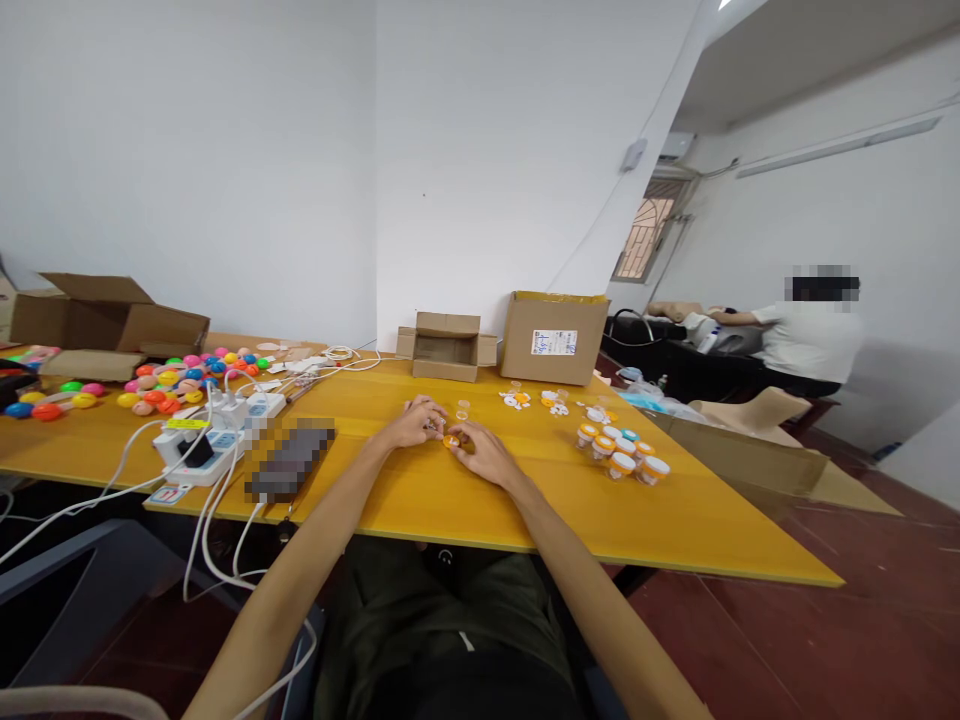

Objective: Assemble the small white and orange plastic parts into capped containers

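Observation:
My left hand [414, 421] and my right hand [484, 450] meet over the yellow table [465, 500], fingers curled. Between the fingertips sits a small orange cap [451, 441], which my right hand pinches. My left hand's fingers close round something small that I cannot make out, perhaps a clear vial. A small clear container [462, 409] stands just beyond the hands. To the right stands a cluster of small jars with orange, white and blue lids [621, 452]. More loose caps and white pieces [534, 400] lie farther back.
Two open cardboard boxes [446, 346] [553, 336] stand by the wall. Power strips with white cables [210, 435] and a dark blurred object [289, 460] lie to the left. Coloured balls [172, 385] and another box [105, 320] fill the far left. A person in white [810, 335] sits at the right.

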Motion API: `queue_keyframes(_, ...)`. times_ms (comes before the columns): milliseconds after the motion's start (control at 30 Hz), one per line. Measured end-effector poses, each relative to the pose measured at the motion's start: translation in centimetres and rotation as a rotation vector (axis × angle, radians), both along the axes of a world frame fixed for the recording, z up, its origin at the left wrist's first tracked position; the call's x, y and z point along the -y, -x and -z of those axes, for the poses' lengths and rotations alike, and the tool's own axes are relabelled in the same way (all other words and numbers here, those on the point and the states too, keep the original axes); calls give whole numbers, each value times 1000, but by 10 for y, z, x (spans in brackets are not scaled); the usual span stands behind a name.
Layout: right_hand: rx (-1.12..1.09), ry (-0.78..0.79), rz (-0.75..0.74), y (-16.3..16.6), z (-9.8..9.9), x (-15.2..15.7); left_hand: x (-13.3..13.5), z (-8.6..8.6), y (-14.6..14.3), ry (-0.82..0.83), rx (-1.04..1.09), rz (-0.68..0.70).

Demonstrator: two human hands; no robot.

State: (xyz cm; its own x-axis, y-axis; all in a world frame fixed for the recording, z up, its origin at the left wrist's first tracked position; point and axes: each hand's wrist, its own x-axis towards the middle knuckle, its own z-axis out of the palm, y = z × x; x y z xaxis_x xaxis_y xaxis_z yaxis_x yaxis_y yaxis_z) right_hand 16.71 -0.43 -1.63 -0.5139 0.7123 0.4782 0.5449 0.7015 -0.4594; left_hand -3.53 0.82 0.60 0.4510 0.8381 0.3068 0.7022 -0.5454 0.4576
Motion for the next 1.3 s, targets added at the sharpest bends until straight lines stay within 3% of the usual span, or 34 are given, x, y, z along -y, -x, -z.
queue_keyframes(800,-48,3,-23,1,8,-7,-2,5,-7,10,9,-19)
queue_keyframes(1300,-72,102,-9,2,-2,1,-1,5,-8,23,5,-10)
